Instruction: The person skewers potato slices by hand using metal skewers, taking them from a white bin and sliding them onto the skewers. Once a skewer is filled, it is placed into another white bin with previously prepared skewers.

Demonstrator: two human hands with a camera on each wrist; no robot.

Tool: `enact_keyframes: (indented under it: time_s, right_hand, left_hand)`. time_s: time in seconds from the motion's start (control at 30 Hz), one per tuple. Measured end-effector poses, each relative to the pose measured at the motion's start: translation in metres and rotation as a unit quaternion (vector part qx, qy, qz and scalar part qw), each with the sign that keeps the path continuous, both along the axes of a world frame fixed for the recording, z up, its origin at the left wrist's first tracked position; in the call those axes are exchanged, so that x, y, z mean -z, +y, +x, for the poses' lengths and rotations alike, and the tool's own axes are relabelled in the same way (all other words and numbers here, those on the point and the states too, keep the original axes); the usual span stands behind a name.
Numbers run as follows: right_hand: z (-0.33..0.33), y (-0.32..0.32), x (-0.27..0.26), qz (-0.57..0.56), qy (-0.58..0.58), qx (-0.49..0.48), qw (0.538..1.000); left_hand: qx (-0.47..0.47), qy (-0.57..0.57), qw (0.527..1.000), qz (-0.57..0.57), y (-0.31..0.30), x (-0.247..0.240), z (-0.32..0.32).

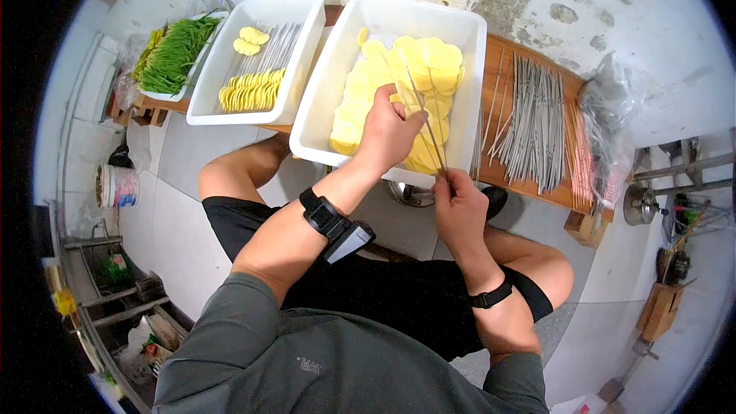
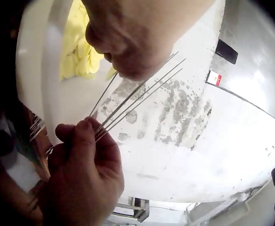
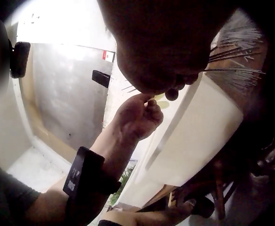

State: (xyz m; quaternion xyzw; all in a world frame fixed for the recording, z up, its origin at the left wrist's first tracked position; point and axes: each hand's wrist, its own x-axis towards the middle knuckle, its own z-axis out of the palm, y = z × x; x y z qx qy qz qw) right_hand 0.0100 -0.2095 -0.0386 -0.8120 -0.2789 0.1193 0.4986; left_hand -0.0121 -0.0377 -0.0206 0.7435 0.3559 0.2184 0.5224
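Note:
My right hand (image 1: 460, 203) pinches the lower ends of several thin metal skewers (image 1: 432, 138) at the front edge of a white tub (image 1: 308, 119). The skewers fan upward from its thumb and fingers over thin yellow slices (image 1: 437, 57), which look like potato. Above the tub my left hand (image 1: 391, 129) has its fingers curled, with the thumb at the skewers' middle. In the left wrist view, the left hand (image 2: 130, 40) overlaps the upper skewers, hiding its fingertips. The right hand (image 3: 163, 44) looks dark and close in the right wrist view.
Many grey skewers (image 1: 533, 123) lie on the wooden bench (image 1: 498, 172) at right, near a clear plastic bag (image 1: 613, 100). Left of the tub, a second white tub (image 1: 201, 96) contains skewered yellow slices (image 1: 251, 90). Farther left sits a tray of green vegetables (image 1: 176, 54).

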Motion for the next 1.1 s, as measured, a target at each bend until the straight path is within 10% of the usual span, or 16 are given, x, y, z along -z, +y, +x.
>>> enact_keyframes:
  time_s: [0.43,0.8,1.1]
  right_hand:
    - [-0.003,0.000,-0.002,-0.008,-0.058,0.005,0.998]
    - [-0.002,-0.002,-0.007,-0.007,0.013,-0.026,1.000]
    - [0.001,-0.006,-0.003,0.017,0.037,-0.018,0.999]
  left_hand:
    - [-0.026,0.011,0.999,0.022,0.006,0.007,0.001]
    - [0.003,-0.180,0.905,-0.386,0.010,-0.001,-0.004]
    - [-0.003,-0.195,0.899,-0.393,0.046,-0.026,-0.012]
